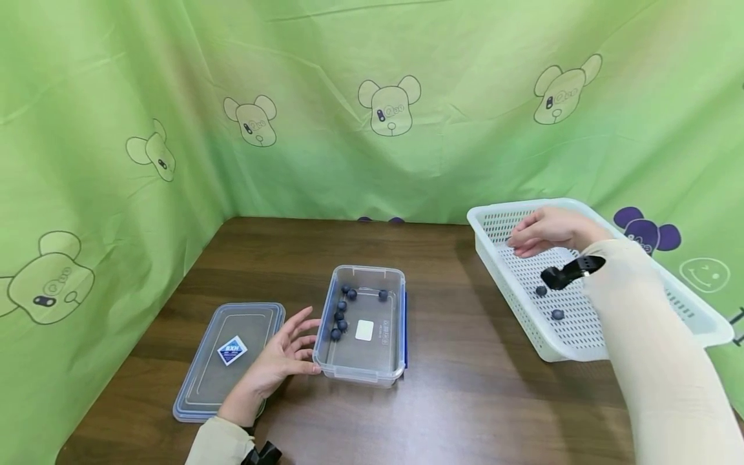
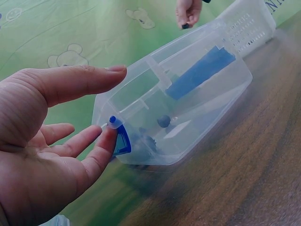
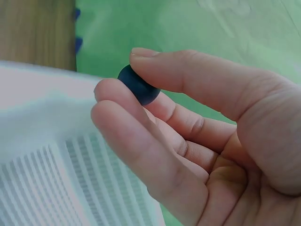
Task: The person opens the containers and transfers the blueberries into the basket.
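Between thumb and fingertips my right hand (image 1: 552, 230) pinches a blueberry (image 3: 138, 85), held over the far part of the white plastic basket (image 1: 511, 303). Two more blueberries (image 1: 558, 314) lie on the basket's floor below my wrist. Fingers spread, my left hand (image 1: 285, 352) touches the left side of a clear plastic container (image 1: 363, 373) that stands without its lid. Inside it, several blueberries (image 1: 341, 305) gather mostly along the left wall, with one (image 1: 383, 295) near the far right. In the left wrist view, fingertips meet the blue clip (image 2: 123, 140) on the container's side.
The container's blue-rimmed lid (image 1: 215, 374), with a blue and white diamond sticker, lies flat left of my left hand. Brown wooden table (image 1: 459, 400) stretches between container and basket. A green printed curtain (image 1: 325, 161) hangs behind and along the sides.
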The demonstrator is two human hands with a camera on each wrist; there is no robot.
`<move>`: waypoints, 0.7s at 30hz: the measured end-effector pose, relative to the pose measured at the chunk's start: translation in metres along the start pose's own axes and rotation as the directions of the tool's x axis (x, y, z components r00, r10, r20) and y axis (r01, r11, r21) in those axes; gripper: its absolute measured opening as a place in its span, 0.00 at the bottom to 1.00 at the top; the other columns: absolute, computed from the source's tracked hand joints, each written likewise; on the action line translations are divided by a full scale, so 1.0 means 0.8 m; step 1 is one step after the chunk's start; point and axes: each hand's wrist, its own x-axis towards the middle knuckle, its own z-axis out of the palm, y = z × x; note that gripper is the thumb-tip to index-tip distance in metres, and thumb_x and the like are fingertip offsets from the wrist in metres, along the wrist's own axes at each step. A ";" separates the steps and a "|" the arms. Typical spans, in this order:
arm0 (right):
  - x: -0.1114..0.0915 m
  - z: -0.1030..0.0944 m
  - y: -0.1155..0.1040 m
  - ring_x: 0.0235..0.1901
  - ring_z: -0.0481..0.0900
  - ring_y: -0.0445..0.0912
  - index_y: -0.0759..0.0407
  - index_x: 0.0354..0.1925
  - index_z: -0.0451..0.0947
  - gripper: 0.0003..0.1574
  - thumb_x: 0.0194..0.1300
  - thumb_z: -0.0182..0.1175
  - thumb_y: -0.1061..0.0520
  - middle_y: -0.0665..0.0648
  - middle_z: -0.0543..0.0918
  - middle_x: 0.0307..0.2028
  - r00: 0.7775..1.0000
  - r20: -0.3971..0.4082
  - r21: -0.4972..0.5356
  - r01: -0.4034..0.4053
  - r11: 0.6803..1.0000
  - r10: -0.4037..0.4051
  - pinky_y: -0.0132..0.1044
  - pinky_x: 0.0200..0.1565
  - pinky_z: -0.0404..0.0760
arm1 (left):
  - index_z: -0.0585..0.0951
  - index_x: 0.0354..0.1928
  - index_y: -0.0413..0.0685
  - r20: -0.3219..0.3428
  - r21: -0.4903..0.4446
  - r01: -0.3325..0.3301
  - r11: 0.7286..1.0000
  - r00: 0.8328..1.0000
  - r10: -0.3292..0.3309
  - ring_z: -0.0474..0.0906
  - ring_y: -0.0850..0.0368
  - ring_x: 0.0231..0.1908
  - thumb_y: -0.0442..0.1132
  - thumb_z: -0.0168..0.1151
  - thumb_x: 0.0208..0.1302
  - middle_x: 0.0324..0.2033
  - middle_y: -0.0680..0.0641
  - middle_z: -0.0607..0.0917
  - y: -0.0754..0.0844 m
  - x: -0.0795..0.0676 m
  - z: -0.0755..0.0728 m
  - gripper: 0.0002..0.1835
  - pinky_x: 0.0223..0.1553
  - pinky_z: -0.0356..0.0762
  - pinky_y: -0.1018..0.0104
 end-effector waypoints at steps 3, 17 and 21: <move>-0.012 -0.022 0.015 0.32 0.86 0.44 0.60 0.35 0.83 0.11 0.69 0.56 0.69 0.57 0.87 0.31 1.000 0.012 0.036 -0.008 0.999 0.008 0.38 0.42 0.85 | 0.44 0.75 0.30 0.002 -0.004 -0.003 1.000 1.000 0.003 0.72 0.49 0.55 0.19 0.72 0.45 0.67 0.25 0.57 -0.001 0.000 0.001 0.59 0.49 0.80 0.65; -0.026 -0.062 0.106 0.33 0.86 0.43 0.59 0.33 0.83 0.13 0.70 0.55 0.69 0.55 0.87 0.32 0.973 0.068 0.177 -0.229 0.957 0.220 0.36 0.44 0.84 | 0.44 0.75 0.31 0.008 -0.016 0.005 1.000 1.000 -0.005 0.72 0.47 0.55 0.18 0.72 0.45 0.67 0.25 0.57 -0.003 0.000 0.002 0.59 0.49 0.80 0.64; -0.023 -0.053 0.124 0.32 0.86 0.44 0.60 0.32 0.83 0.11 0.68 0.57 0.69 0.56 0.87 0.31 0.958 0.052 0.141 -0.287 0.948 0.282 0.37 0.43 0.85 | 0.44 0.75 0.31 0.007 -0.019 0.012 1.000 1.000 -0.012 0.72 0.46 0.55 0.18 0.72 0.45 0.68 0.25 0.57 -0.003 -0.001 0.001 0.59 0.49 0.81 0.64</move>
